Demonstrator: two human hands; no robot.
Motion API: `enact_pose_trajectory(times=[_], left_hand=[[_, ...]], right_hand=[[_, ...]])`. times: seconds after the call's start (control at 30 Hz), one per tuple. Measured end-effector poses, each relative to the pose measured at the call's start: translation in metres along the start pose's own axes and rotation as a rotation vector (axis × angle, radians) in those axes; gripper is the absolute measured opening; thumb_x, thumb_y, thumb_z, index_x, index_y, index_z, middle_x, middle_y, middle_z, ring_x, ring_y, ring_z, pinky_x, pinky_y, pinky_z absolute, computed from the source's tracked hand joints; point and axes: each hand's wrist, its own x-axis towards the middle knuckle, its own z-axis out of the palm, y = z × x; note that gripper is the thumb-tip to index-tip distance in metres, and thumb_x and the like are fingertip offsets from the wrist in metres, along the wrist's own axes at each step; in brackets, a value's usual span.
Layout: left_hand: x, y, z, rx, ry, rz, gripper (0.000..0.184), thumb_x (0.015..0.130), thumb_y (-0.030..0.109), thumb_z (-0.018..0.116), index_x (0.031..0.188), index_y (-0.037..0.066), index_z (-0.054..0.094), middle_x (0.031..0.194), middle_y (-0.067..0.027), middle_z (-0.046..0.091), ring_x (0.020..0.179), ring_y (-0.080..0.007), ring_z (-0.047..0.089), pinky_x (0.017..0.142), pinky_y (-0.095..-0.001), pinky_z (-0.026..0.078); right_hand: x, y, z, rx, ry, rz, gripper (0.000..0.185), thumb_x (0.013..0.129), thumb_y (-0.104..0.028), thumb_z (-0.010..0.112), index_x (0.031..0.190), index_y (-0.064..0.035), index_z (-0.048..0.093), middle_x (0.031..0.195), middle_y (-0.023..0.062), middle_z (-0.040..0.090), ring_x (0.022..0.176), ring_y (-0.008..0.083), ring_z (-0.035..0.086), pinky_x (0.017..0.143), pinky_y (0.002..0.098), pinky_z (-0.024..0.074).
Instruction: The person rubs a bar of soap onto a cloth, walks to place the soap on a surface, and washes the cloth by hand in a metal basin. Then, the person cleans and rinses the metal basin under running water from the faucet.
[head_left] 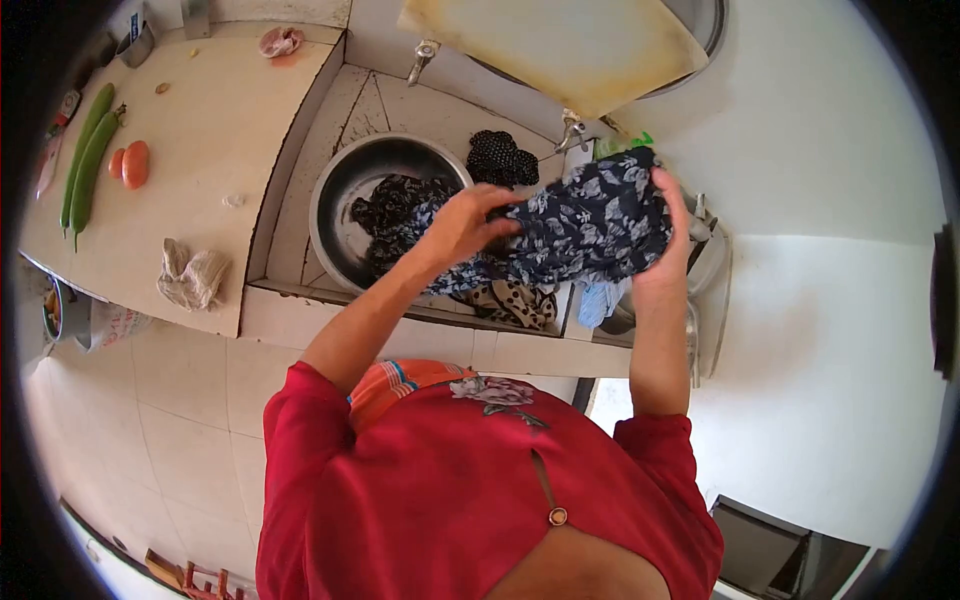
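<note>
A navy cloth with pale leaf prints (590, 215) stretches bunched between my two hands above the tiled sink. My right hand (668, 230) grips its right end, with fingers and thumb round the bundle. At the other side, my left hand (468, 222) has its fingers and thumb closed on the cloth near the basin. More dark patterned fabric (405, 205) lies in the metal basin (330, 215), below and left of my left hand. A black dotted cloth (500, 158) rests behind the basin, and a tan spotted cloth (510, 303) is in front, partly covered.
Two taps, one at the left (424, 62) and one nearer (572, 132), stick out from the back wall. A light blue cloth (600, 302) hangs at the right. On the left counter (240, 130) are long green vegetables (92, 165), tomatoes (134, 165) and a crumpled plastic bag (192, 275).
</note>
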Motion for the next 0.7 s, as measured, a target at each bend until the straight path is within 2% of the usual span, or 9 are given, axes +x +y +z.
enact_pose_trajectory(times=[0.1,0.17,0.27,0.3,0.33,0.5,0.53,0.63,0.7], left_hand=[[-0.004,-0.029,-0.012,-0.341,-0.046,-0.304,0.014,0.085,0.011,0.060,0.095,0.001,0.064,0.075,0.0002,0.063,0.071,-0.0107,0.058,0.071,-0.0237,0.047],[-0.010,-0.025,-0.030,-0.802,0.076,-0.439,0.014,0.086,0.011,0.060,0.095,0.001,0.064,0.080,0.0017,0.063,0.072,-0.0093,0.058,0.070,-0.0235,0.047],[-0.007,0.009,-0.048,-0.983,0.423,-0.689,0.014,0.087,0.012,0.061,0.095,0.001,0.063,0.081,0.0018,0.063,0.071,-0.0067,0.058,0.068,-0.0210,0.046],[-0.007,0.003,-0.052,-0.985,0.316,-0.646,0.014,0.087,0.014,0.061,0.095,0.003,0.063,0.081,0.0024,0.062,0.072,-0.0069,0.057,0.070,-0.0213,0.046],[-0.008,-0.009,-0.059,-0.985,0.209,-0.605,0.015,0.086,0.016,0.062,0.096,0.004,0.063,0.081,0.0030,0.061,0.072,-0.0071,0.056,0.071,-0.0216,0.046],[-0.010,-0.010,-0.084,-0.372,-0.106,-0.357,0.030,0.080,0.022,0.070,0.099,0.000,0.062,0.085,-0.0009,0.063,0.076,-0.0091,0.056,0.072,-0.0238,0.047],[-0.011,-0.023,-0.089,-0.006,-0.105,-0.293,0.034,0.077,0.024,0.073,0.096,-0.002,0.063,0.088,-0.0019,0.064,0.077,-0.0073,0.055,0.072,-0.0247,0.047],[-0.011,-0.021,-0.097,-0.027,-0.193,-0.475,0.030,0.079,0.024,0.072,0.093,-0.001,0.065,0.087,-0.0018,0.064,0.078,-0.0093,0.058,0.075,-0.0261,0.048],[-0.020,-0.036,-0.083,-0.634,0.005,-0.495,0.023,0.082,0.022,0.069,0.089,0.001,0.065,0.086,-0.0028,0.066,0.074,-0.0109,0.061,0.072,-0.0257,0.050]], right_hand=[[0.017,-0.014,-0.012,-0.314,0.003,-0.192,0.021,0.081,-0.014,0.061,0.098,-0.0039,0.064,0.086,0.0077,0.066,0.083,0.0162,0.063,0.077,0.0291,0.0507],[0.037,-0.009,-0.030,-0.798,0.033,-0.469,0.022,0.080,-0.012,0.060,0.101,-0.0051,0.064,0.083,0.0061,0.064,0.084,0.0128,0.061,0.079,0.0262,0.0469],[0.053,0.010,-0.061,-1.122,-0.208,-0.507,0.023,0.081,-0.009,0.057,0.102,-0.0040,0.064,0.085,0.0032,0.063,0.081,0.0090,0.054,0.078,0.0242,0.0430],[0.057,0.014,-0.066,-1.241,-0.320,-0.525,0.023,0.081,-0.008,0.056,0.101,-0.0035,0.065,0.086,0.0030,0.063,0.081,0.0091,0.054,0.078,0.0243,0.0432],[0.051,0.011,-0.057,-1.357,-0.349,-0.297,0.023,0.081,-0.010,0.059,0.101,-0.0023,0.065,0.090,0.0050,0.065,0.085,0.0090,0.055,0.082,0.0248,0.0431],[0.049,0.028,-0.039,-1.553,-0.804,-0.368,0.030,0.074,-0.015,0.071,0.100,-0.0014,0.064,0.087,0.0068,0.061,0.076,0.0135,0.055,0.075,0.0282,0.0449],[0.049,0.030,-0.037,-1.669,-0.867,-0.370,0.030,0.074,-0.014,0.072,0.100,-0.0007,0.064,0.083,0.0058,0.059,0.072,0.0123,0.054,0.073,0.0280,0.0449],[0.066,0.052,-0.056,-1.437,-0.794,-0.171,0.033,0.072,-0.012,0.072,0.102,0.0000,0.062,0.078,0.0054,0.057,0.069,0.0116,0.054,0.068,0.0267,0.0454],[0.070,0.066,-0.060,-1.047,-0.566,-0.074,0.035,0.070,-0.006,0.068,0.102,0.0042,0.060,0.079,0.0060,0.060,0.075,0.0154,0.057,0.070,0.0288,0.0469]])
